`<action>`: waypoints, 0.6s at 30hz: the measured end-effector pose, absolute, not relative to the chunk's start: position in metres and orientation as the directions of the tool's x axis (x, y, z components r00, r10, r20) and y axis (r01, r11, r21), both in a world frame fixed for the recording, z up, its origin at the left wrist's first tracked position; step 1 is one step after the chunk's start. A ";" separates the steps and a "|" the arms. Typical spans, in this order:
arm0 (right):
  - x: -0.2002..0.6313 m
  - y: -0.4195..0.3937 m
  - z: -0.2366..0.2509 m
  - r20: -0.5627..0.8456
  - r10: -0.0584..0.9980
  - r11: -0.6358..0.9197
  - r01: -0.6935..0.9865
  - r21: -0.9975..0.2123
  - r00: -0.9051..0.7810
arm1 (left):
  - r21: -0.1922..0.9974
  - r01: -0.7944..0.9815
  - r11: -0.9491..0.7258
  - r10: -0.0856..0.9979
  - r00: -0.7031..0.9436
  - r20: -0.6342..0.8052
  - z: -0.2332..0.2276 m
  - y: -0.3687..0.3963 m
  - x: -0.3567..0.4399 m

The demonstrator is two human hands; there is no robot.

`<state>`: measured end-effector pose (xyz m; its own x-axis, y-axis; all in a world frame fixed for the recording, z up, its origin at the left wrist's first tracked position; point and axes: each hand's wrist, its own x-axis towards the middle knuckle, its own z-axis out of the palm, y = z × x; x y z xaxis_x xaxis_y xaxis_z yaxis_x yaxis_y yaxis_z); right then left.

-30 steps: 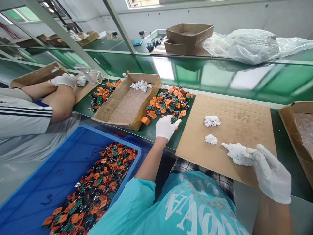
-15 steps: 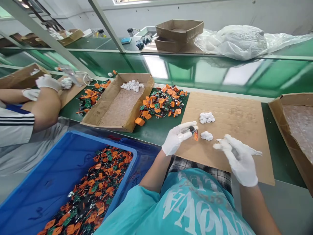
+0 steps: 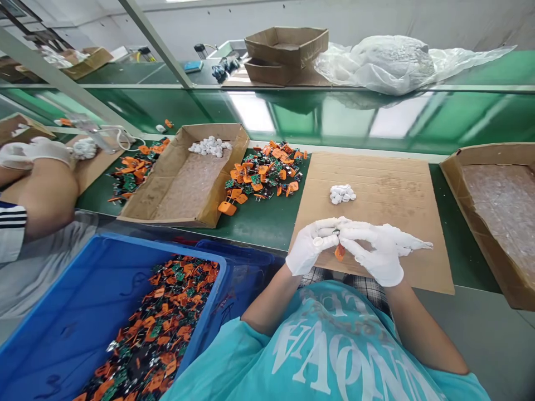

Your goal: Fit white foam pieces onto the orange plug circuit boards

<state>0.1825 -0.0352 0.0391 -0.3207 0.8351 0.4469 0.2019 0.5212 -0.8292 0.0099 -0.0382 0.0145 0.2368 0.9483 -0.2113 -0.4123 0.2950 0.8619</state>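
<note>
- The left hand (image 3: 311, 250) and the right hand (image 3: 374, 253), both in white gloves, meet over the near edge of a cardboard sheet (image 3: 384, 184) on the green worktop (image 3: 267, 220).
- Between them sits a small orange part (image 3: 339, 252); the left grip pinches it from 9 o'clock and the right grip closes on it from 3 o'clock, fingertips touching.
- A white clump (image 3: 341, 194) lies on the sheet at 12 o'clock from the hands, apart from them.
- A loose heap of orange and green parts (image 3: 263, 172) lies on the worktop at 10 o'clock from the hands, just beside an open cardboard tray (image 3: 175, 195) with white pieces (image 3: 209, 147) at its far end.
- A blue bin (image 3: 83, 312) at 8 o'clock holds more such parts.
- The teal shirt (image 3: 326, 351) bears large white letters, seen upside down and partly cut off; I cannot read the word.
- Another person's gloved hand (image 3: 37, 151) works at far 9 o'clock.
</note>
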 end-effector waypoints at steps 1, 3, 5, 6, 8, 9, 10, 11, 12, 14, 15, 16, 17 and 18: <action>0.181 -0.037 0.038 0.456 0.840 0.515 0.170 -0.840 -0.294 | 0.858 -0.423 0.291 0.950 0.235 -0.207 0.016 -0.040 0.011; 0.178 -0.039 0.038 0.465 0.849 0.507 0.135 -0.851 -0.252 | 0.862 -0.430 0.269 0.958 0.213 -0.192 0.018 -0.043 0.014; 0.175 -0.041 0.039 0.435 0.868 0.469 0.113 -0.876 -0.238 | 0.873 -0.421 0.248 0.965 0.185 -0.185 0.020 -0.047 0.016; 0.174 -0.041 0.039 0.423 0.877 0.455 0.109 -0.884 -0.228 | 0.877 -0.416 0.240 0.968 0.167 -0.186 0.020 -0.048 0.017; 0.174 -0.041 0.040 0.438 0.878 0.468 0.152 -0.871 -0.192 | 0.882 -0.410 0.231 0.972 0.129 -0.194 0.021 -0.049 0.017; 0.176 -0.040 0.040 0.460 0.868 0.492 0.193 -0.849 -0.186 | 0.882 -0.411 0.228 0.973 0.121 -0.195 0.021 -0.048 0.017; 0.178 -0.039 0.041 0.475 0.854 0.517 0.241 -0.821 -0.213 | 0.880 -0.418 0.227 0.974 0.123 -0.192 0.021 -0.047 0.017; 0.181 -0.038 0.042 0.479 0.837 0.542 0.287 -0.790 -0.264 | 0.874 -0.428 0.229 0.973 0.134 -0.189 0.020 -0.046 0.016; 0.185 -0.037 0.043 0.470 0.820 0.565 0.326 -0.758 -0.327 | 0.867 -0.440 0.234 0.971 0.151 -0.185 0.020 -0.044 0.016; 0.192 -0.034 0.044 0.437 0.789 0.600 0.392 -0.697 -0.431 | 0.856 -0.453 0.251 0.965 0.193 -0.181 0.020 -0.042 0.014; 0.195 -0.032 0.044 0.436 0.783 0.612 0.425 -0.667 -0.444 | 0.861 -0.443 0.251 0.963 0.203 -0.177 0.020 -0.041 0.014; 0.198 -0.031 0.043 0.447 0.784 0.617 0.458 -0.640 -0.431 | 0.875 -0.418 0.245 0.963 0.207 -0.171 0.020 -0.041 0.013; 0.199 -0.031 0.043 0.465 0.788 0.615 0.486 -0.621 -0.403 | 0.893 -0.383 0.237 0.963 0.216 -0.163 0.019 -0.042 0.013; 0.201 -0.030 0.042 0.480 0.790 0.613 0.502 -0.610 -0.382 | 0.910 -0.346 0.229 0.961 0.232 -0.154 0.017 -0.042 0.013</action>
